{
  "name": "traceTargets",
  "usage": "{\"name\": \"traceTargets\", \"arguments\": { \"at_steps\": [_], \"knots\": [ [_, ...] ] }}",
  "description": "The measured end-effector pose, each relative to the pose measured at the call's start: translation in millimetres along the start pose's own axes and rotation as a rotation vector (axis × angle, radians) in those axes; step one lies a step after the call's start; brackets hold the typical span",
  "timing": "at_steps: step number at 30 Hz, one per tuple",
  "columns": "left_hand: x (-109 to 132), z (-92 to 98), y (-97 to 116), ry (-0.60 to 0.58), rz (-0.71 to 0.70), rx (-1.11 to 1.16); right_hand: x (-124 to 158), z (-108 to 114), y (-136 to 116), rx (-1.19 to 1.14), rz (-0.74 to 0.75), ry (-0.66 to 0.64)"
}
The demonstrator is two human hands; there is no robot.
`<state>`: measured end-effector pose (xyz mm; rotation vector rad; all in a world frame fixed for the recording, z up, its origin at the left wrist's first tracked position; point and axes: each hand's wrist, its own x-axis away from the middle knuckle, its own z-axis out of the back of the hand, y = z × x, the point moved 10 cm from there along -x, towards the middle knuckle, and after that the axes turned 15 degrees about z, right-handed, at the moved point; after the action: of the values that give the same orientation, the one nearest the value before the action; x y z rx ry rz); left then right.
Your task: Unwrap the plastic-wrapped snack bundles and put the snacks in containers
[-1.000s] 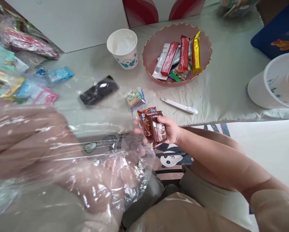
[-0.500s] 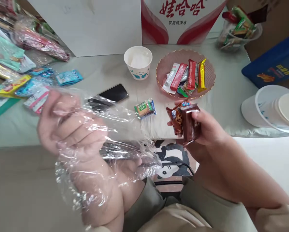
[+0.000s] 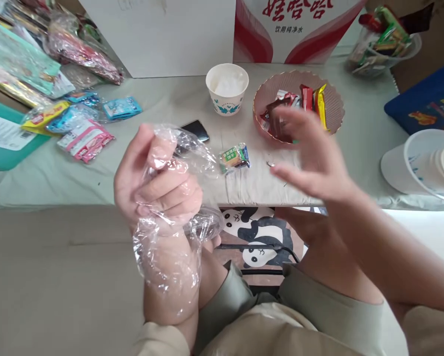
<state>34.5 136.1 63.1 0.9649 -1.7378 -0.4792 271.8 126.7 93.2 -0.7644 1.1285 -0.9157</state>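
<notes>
My left hand [image 3: 166,185] is closed on a clear plastic bag [image 3: 164,262], which hangs crumpled around the fingers and wrist. Fingers spread and slightly blurred, my right hand [image 3: 314,158] is empty and hovers at the front rim of a pink scalloped bowl [image 3: 335,96]. Inside the bowl lie wrapped snacks: a brown packet [image 3: 279,123], partly hidden by my fingers, a red bar [image 3: 306,96] and a yellow bar [image 3: 320,104]. Between my hands, a small green biscuit packet [image 3: 234,157] rests on the cloth.
A paper cup [image 3: 227,101] and a phone [image 3: 197,131], partly covered by the bag, stand behind the biscuit packet. A carton [image 3: 299,44] lines the back. Snack packets [image 3: 86,141] lie left; a tub of snacks [image 3: 383,52] and a white bucket [image 3: 400,168] are right.
My right hand has let go of the brown snack packets, which now lie in the pink bowl, and its fingers have spread. My left hand has shifted right with the bag.
</notes>
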Motion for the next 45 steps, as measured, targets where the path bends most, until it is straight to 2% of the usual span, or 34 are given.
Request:
{"name": "traceTargets", "arguments": {
  "at_steps": [2,3,4,6,8,9,13,16,20,22,25,28,30,34,36,40,43,45],
  "knots": [
    [0,-2.9,-3,-0.013,0.011,0.000,12,-45,0,-0.106,0.028,-0.117],
    [-1,-4.4,-3,-0.032,0.005,-0.001,15,-59,5,-0.135,0.016,-0.134],
    [-1,-5.8,-3,-0.057,-0.005,-0.008,18,-69,13,-0.173,-0.031,-0.151],
    [-1,-8.5,-2,-0.131,-0.025,-0.051,22,-76,29,-0.218,-0.130,-0.166],
    [-4,-6.5,-2,-0.170,-0.042,-0.141,25,-66,39,-0.181,-0.192,-0.154],
    [-7,-1.5,-2,-0.146,-0.065,-0.206,27,-55,42,-0.136,-0.206,-0.128],
    [-24,30.9,10,0.139,-0.234,-0.460,38,-6,50,0.012,-0.225,0.040],
    [-39,35.4,7,0.166,-0.242,-0.455,52,11,59,-0.079,-0.239,0.129],
    [-52,27.4,1,0.161,-0.208,-0.352,77,0,78,-0.368,-0.372,0.136],
    [-55,25.1,-3,0.180,-0.172,-0.331,89,-8,88,-0.387,-0.447,0.117],
    [-54,29.5,-6,0.219,-0.134,-0.316,94,-10,95,-0.173,-0.474,0.096],
    [-48,42.1,-7,0.277,-0.120,-0.266,87,-4,92,0.041,-0.430,0.095],
    [-43,47.8,-4,0.305,-0.132,-0.213,82,3,87,0.024,-0.393,0.164],
    [-37,45.3,1,0.283,-0.165,-0.073,79,17,82,-0.233,-0.301,0.398],
    [-39,45.0,0,0.261,-0.153,0.020,81,12,85,-0.351,-0.285,0.422],
    [-51,49.7,-5,0.183,-0.116,0.192,87,-20,93,-0.452,-0.366,0.246],
    [-59,57.1,-6,0.147,-0.118,0.277,96,-47,96,-0.350,-0.462,0.012],
    [-63,63.5,-7,0.142,-0.108,0.303,100,-55,97,-0.232,-0.486,-0.102]
  ]
}}
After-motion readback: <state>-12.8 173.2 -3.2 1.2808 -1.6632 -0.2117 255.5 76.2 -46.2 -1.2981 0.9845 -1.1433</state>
